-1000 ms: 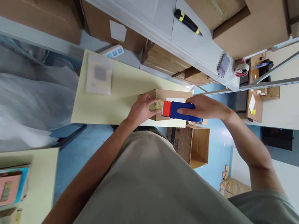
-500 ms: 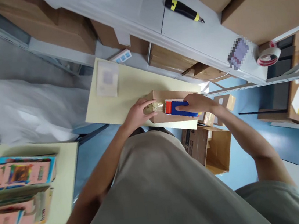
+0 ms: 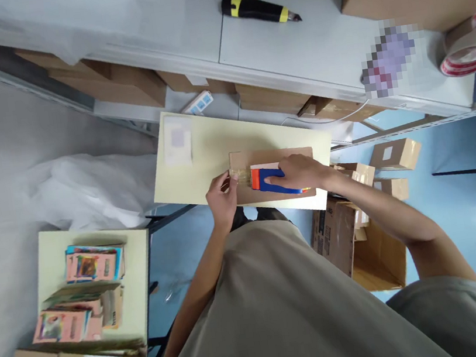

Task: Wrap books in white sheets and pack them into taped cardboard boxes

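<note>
A flat cardboard box (image 3: 276, 154) lies on the pale yellow table (image 3: 209, 132). Clear packing tape (image 3: 243, 176) runs over its left end. My right hand (image 3: 301, 171) is closed around a blue and orange tape dispenser (image 3: 271, 179), which rests on top of the box with its orange front facing left. At the box's left edge is my left hand (image 3: 223, 199), fingers curled and thumb against the taped edge. Part of the dispenser's body is hidden under my right hand.
On the grey shelf lie a black and yellow utility knife (image 3: 258, 9), a blurred-out purple item (image 3: 390, 62) and a tape roll (image 3: 471, 54). Stacked booklets (image 3: 94, 263) cover a side table at left. An open carton (image 3: 382, 256) stands on the floor at right.
My left hand has gone from spread fingers around the box's end to curled fingers at its edge. The dispenser has shifted slightly left along the box. The camera view has also turned.
</note>
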`<state>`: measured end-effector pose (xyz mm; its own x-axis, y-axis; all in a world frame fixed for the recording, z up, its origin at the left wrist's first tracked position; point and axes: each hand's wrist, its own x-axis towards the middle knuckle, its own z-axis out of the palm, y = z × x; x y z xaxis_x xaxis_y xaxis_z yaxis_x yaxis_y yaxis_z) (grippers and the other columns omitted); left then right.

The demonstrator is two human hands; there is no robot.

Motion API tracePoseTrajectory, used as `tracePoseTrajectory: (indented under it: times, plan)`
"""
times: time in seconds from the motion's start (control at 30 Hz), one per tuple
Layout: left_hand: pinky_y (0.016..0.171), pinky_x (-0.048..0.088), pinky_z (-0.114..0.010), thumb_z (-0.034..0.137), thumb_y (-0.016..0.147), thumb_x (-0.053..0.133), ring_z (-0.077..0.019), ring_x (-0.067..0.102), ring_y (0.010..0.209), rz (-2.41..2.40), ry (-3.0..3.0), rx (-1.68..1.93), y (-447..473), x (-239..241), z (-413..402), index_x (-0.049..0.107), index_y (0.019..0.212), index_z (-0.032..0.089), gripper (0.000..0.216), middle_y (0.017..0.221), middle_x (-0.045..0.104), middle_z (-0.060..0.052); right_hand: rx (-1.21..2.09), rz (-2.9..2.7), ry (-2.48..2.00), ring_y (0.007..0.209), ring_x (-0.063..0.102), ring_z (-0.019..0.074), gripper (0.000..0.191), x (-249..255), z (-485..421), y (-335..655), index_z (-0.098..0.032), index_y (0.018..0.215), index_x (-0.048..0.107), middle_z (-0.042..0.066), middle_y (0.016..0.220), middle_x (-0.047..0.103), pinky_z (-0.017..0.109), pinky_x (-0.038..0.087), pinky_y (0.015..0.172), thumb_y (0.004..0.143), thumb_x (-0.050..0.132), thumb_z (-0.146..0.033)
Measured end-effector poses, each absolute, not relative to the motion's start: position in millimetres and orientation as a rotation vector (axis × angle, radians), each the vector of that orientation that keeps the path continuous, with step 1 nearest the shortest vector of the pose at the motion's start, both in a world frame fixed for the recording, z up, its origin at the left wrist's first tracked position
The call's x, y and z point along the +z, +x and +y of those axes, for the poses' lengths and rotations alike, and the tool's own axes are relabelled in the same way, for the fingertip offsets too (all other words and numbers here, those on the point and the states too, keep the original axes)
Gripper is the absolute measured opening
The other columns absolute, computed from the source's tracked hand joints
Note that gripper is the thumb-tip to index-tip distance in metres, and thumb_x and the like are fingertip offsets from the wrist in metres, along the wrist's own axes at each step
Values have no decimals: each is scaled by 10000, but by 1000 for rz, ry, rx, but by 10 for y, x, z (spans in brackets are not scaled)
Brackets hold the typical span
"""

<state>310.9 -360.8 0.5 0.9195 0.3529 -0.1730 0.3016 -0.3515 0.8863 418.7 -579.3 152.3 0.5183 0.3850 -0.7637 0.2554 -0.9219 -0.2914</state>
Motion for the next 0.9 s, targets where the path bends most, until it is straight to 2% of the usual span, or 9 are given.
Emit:
tracePoseTrajectory:
  times: [0.17,0.4,0.67,0.9]
  plan:
    - [979,646,-392,532,1033,690,-251,789,1054,549,2068,159,3128,-26,-3709,845,1137,211,372,1103,824,-102,1324,-655,-2580,742,690,258,667,1474,-5825,4179,-148,873,801,147,755,732,357,394,648,1101,506,-701]
    - [1046,613,-439,445,1016,691,-272,779,1072,594,2094,166,3232,23,-3725,863,1061,216,289,1092,836,-93,1331,-621,-2520,741,685,254,700,1533,-6073,4216,-173,838,756,140,784,737,349,385,649,1078,495,-777]
    - [1050,617,-445,391,970,713,-291,777,1088,688,2137,239,3474,98,-3491,859,1071,194,265,1089,837,-94,1359,-401,-2409,614,610,224,769,1918,-7031,4092,-212,769,682,85,632,654,367,381,622,1000,458,-911]
    - [1014,638,-392,331,939,733,-263,796,1032,683,2208,247,3631,105,-3358,862,1036,169,228,1037,840,-76,1368,-305,-2388,628,612,229,797,1962,-7645,4104,-226,780,665,81,662,690,369,403,641,937,455,-978]
